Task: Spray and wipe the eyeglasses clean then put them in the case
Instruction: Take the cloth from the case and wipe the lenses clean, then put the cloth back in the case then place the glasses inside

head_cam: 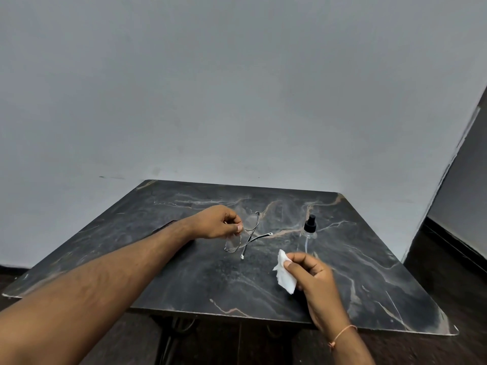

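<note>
- White tissue is pinched in your right hand; your left hand grips the eyeglasses above the counter.
- Spray bottle stands beside them.
- Wiping looks unfinished; no case is visible.

A dark marble-patterned rectangular bench with pale tan and white veins stands against a grey wall. Towards its far right corner a small clear plastic spray bottle with a black pump top stands upright on the surface. The bench's near right corner is rounded.
</note>
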`<state>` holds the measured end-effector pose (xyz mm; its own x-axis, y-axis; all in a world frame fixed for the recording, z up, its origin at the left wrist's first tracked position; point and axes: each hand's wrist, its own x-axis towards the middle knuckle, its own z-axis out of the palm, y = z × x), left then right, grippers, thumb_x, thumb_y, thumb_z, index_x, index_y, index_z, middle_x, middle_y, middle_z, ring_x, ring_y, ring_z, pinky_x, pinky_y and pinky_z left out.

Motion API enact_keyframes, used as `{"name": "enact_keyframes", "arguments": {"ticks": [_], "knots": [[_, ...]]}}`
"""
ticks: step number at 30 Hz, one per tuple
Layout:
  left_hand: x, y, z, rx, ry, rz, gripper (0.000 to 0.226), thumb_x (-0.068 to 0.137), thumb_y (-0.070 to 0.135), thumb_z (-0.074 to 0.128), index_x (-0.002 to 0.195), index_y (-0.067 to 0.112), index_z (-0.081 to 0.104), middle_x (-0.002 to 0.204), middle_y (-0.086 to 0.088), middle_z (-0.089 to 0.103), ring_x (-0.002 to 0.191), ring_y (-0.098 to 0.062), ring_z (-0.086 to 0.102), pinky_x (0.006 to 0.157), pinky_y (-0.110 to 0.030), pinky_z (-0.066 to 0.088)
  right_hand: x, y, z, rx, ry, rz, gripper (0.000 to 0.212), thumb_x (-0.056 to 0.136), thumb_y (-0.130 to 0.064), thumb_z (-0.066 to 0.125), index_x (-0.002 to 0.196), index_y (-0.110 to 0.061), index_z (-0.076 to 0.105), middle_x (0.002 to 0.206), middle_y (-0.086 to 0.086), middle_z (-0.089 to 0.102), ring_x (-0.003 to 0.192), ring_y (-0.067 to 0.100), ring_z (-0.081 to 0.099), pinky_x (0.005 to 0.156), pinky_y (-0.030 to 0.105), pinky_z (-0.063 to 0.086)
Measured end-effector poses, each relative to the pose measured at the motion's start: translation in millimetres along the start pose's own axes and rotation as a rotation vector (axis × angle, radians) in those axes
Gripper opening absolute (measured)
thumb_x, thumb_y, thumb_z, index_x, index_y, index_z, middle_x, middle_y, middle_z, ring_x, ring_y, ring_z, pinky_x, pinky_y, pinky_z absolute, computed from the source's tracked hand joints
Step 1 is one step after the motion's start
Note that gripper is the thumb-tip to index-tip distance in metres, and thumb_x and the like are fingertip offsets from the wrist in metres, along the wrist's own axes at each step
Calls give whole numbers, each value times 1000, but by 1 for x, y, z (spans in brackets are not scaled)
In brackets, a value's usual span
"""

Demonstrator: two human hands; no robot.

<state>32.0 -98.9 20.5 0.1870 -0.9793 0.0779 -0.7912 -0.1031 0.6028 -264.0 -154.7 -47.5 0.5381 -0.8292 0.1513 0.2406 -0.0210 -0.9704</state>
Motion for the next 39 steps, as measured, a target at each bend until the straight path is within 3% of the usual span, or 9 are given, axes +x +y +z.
{"name": "enact_keyframes", "arguments": {"ticks": [3, 7, 13, 15, 20, 29, 32, 36, 39], "knots": [[10, 12, 2, 102, -7, 22, 18, 100, 32, 71, 100, 18, 83, 75, 17, 76, 63, 16, 65, 68, -4, 48, 1, 1, -1, -13, -2, 5, 9, 96, -1, 71, 96, -4, 80, 89, 14, 81, 77, 17, 73, 61, 23, 56], [22, 29, 7, 225, -54, 62, 17, 97, 31, 75, 98, 16, 84, 78, 13, 76, 58, 17, 60, 62, -2, 42, 2, 3, -3, -28, -17, 12, 9, 95, -4, 73, 96, -8, 81, 98, 20, 81, 83, 21, 74, 69, 28, 58], [23, 36, 22, 390, -64, 112, 17, 97, 28, 73, 98, 14, 84, 95, 0, 84, 81, -14, 73, 66, -17, 45, 4, 4, -2, -8, -13, 20, 16, 84, -18, 81, 96, -7, 81, 97, 20, 81, 84, 23, 74, 70, 26, 58], [19, 30, 26, 416, -61, 116, 18, 97, 29, 72, 100, 15, 83, 97, -1, 84, 87, -17, 75, 62, -12, 42, 4, 4, -2, -8, -14, 17, 14, 86, -16, 80, 96, -7, 81, 97, 20, 81, 85, 24, 74, 71, 28, 59], [10, 17, 31, 407, -70, 98, 17, 97, 33, 72, 101, 21, 83, 97, 7, 83, 79, -6, 67, 70, -20, 44, 5, 5, -3, -3, -19, 24, 8, 94, -4, 75, 96, -8, 82, 98, 21, 81, 85, 24, 74, 72, 29, 58], [2, 19, 26, 430, -114, 113, 16, 98, 36, 70, 103, 25, 82, 87, 13, 80, 74, -4, 66, 64, -16, 42, 5, 4, -1, -9, -7, 25, 10, 94, -5, 75, 95, -11, 83, 97, 18, 81, 85, 23, 74, 73, 30, 57], [-1, 18, 26, 411, -135, 68, 22, 99, 43, 66, 101, 28, 81, 91, 13, 82, 78, -5, 70, 72, -23, 51, 4, 4, -2, -13, -19, 26, 8, 94, -8, 77, 97, -12, 83, 99, 18, 81, 88, 24, 75, 73, 30, 57], [-6, 14, 23, 405, -132, 32, 32, 101, 51, 60, 94, 27, 79, 71, 16, 73, 62, 2, 62, 66, -21, 47, 4, 3, -2, -14, -23, 33, 9, 95, -8, 75, 96, -13, 83, 100, 17, 82, 89, 25, 75, 75, 31, 58], [-11, 11, 22, 358, -39, 7, 51, 98, 62, 48, 85, 19, 73, 77, 0, 77, 69, -16, 69, 70, -28, 53, 4, 2, -1, -7, -28, 35, 11, 95, -7, 75, 97, -13, 83, 100, 17, 82, 89, 25, 76, 72, 28, 58]]}}
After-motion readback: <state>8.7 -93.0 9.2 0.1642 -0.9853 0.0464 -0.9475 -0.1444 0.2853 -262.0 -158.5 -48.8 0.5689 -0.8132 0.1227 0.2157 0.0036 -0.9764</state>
